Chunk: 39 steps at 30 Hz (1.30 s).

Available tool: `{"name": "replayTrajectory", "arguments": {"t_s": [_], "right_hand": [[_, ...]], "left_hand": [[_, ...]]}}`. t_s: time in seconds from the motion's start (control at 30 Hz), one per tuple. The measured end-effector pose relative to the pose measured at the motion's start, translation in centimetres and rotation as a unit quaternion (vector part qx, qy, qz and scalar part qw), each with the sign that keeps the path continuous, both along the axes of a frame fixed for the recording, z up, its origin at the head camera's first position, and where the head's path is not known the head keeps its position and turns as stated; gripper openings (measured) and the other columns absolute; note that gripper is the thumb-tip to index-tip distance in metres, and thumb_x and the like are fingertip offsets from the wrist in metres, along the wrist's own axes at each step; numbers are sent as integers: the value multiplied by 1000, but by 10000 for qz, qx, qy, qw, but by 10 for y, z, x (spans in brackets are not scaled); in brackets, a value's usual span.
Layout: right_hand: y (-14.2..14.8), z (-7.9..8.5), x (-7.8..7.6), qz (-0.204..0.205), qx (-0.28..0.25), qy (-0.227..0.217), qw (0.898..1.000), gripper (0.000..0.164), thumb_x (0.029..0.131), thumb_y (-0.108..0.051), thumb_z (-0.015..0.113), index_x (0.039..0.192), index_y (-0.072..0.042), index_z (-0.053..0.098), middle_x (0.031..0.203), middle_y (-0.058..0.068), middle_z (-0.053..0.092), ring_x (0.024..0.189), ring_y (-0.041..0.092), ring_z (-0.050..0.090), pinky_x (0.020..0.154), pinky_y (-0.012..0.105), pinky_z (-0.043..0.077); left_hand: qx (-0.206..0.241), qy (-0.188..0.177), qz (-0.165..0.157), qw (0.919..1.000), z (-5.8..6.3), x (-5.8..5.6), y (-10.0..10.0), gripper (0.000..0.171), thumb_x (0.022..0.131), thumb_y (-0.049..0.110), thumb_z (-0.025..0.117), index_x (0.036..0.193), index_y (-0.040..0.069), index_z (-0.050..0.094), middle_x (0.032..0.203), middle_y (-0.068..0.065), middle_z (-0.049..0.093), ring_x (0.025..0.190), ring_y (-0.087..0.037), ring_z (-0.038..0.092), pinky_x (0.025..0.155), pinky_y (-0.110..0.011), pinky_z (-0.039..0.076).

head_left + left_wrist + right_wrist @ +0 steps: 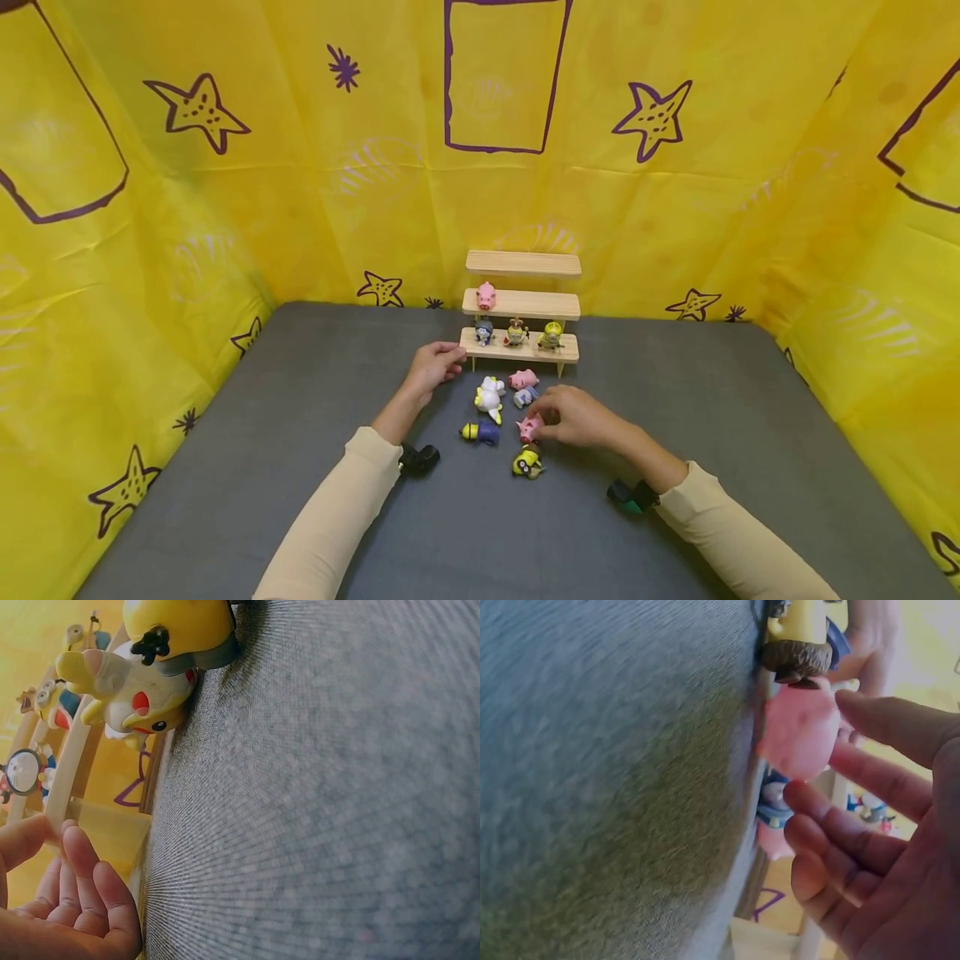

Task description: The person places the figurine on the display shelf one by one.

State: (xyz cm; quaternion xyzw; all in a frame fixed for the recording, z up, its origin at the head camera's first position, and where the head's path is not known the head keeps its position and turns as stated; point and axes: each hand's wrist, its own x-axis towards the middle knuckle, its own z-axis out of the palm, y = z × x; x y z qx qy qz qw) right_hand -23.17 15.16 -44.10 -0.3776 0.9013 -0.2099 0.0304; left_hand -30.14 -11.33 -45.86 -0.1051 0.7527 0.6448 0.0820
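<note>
My left hand (437,367) pinches the left end of the lowest board of a three-step wooden display shelf (517,350), thumb and forefinger meeting at its edge in the left wrist view. A pink pig figurine (529,428) lies on the grey table, with the thumb and fingers of my right hand (576,417) around it. In the right wrist view the pig (799,729) is seen from behind, fingertips at its side. Just nearer is a yellow figure with goggles (527,462). A grey-blue figure (525,397) and another pink pig (522,379) lie beyond.
On the lowest board stand a dark blue-grey figure (483,332), a crowned yellow figure (516,332) and a yellow-capped figure (551,335). A pink pig (486,296) sits on the middle board. Between my hands lie a white-and-yellow figure (490,398) and a yellow-and-blue figure (480,432).
</note>
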Motion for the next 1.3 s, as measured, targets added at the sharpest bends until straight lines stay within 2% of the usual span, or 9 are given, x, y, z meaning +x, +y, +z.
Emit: {"name": "replayTrajectory", "arguments": {"t_s": [0.13, 0.23, 0.37, 0.6, 0.8, 0.93, 1.13, 1.3], "right_hand": [[-4, 1, 4, -392, 160, -49, 9991, 21, 81, -35, 78, 89, -16, 73, 76, -7, 58, 73, 8, 48, 66, 22, 37], [-7, 2, 6, -620, 255, -20, 9977, 22, 78, -34, 81, 86, -16, 71, 74, -8, 57, 72, 7, 47, 65, 22, 37], [-9, 1, 7, -777, 205, 44, 9968, 24, 74, -34, 83, 81, -16, 68, 72, -8, 57, 71, 7, 47, 63, 23, 38], [-11, -1, 8, -1015, 225, -141, 9945, 29, 70, -34, 86, 75, -19, 62, 68, -9, 53, 66, 7, 45, 58, 22, 35], [-7, -2, 8, -1158, -8, -520, 9919, 31, 71, -29, 86, 88, -12, 67, 73, -5, 61, 68, 9, 50, 62, 26, 41], [-6, -2, 6, -1085, -105, -615, 9921, 35, 73, -25, 85, 98, -6, 70, 77, -3, 66, 71, 8, 54, 65, 25, 44], [-4, 1, 5, -1063, -323, -612, 9919, 29, 74, -22, 84, 95, -5, 71, 75, -2, 65, 68, 8, 52, 63, 22, 43], [-2, 6, 4, -1120, -436, -625, 9908, 32, 76, -22, 83, 99, -2, 72, 77, 1, 68, 70, 10, 56, 62, 21, 43]], "left_hand": [[-8, -15, -3, 10000, 0, 0, 1, 31, 96, 22, 63, 121, 3, 64, 108, -12, 70, 74, -10, 62, 72, -26, 53], [-15, -38, -10, 10000, 0, 0, 1, 32, 96, 22, 63, 121, 3, 64, 108, -12, 70, 75, -11, 62, 72, -25, 53], [-20, -34, 0, 10000, 0, -1, 0, 32, 96, 22, 63, 121, 3, 64, 107, -12, 70, 76, -12, 62, 72, -25, 53], [-28, -31, 0, 10000, 0, -3, -1, 32, 96, 22, 63, 121, 3, 64, 107, -12, 70, 78, -13, 64, 72, -26, 53], [-31, 2, -16, 10000, -2, -2, 0, 33, 96, 22, 63, 122, 2, 63, 107, -12, 70, 78, -13, 64, 71, -26, 53], [-30, 52, -15, 10000, -4, -2, -1, 33, 96, 22, 63, 122, 3, 63, 105, -11, 70, 76, -12, 63, 71, -25, 53], [-3, 106, -23, 9999, -4, -2, -1, 33, 96, 21, 63, 122, 1, 63, 105, -12, 70, 73, -10, 62, 70, -25, 52], [15, 78, -58, 10000, -3, -2, -2, 34, 95, 22, 64, 123, 1, 63, 105, -11, 71, 74, -10, 62, 70, -25, 53]]}}
